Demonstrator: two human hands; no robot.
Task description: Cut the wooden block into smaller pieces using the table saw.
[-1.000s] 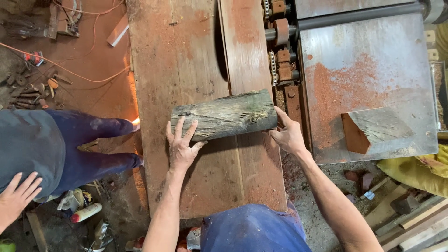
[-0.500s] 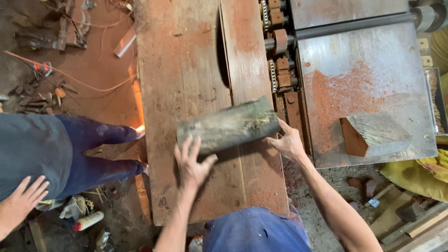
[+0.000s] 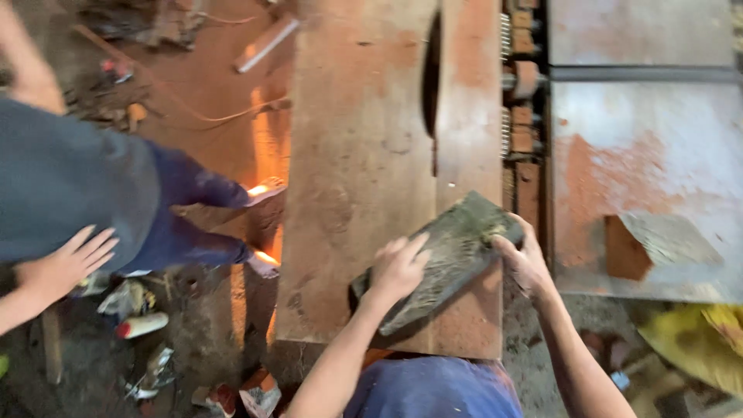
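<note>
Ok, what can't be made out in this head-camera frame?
- Left hand and right hand: motion-blurred on the grey wood block; exact grip unclear.
- Block's underside: hidden by the block itself.
- Saw slot in the wooden table: too dark to show a blade.
- Co-worker: cut off by the left edge.

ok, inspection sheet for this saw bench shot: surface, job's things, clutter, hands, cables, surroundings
Surface: reddish dusty wooden bench top with a dark blade slot.
Job's things: grey weathered wood block, tilted, near the bench's front edge.
Clutter: cut wood offcut on the metal side table; scraps on the floor at left.
Hands: left hand and right hand both grip the block.
Cables: thin cord across the floor.
Surroundings: another person stands at left.
</note>
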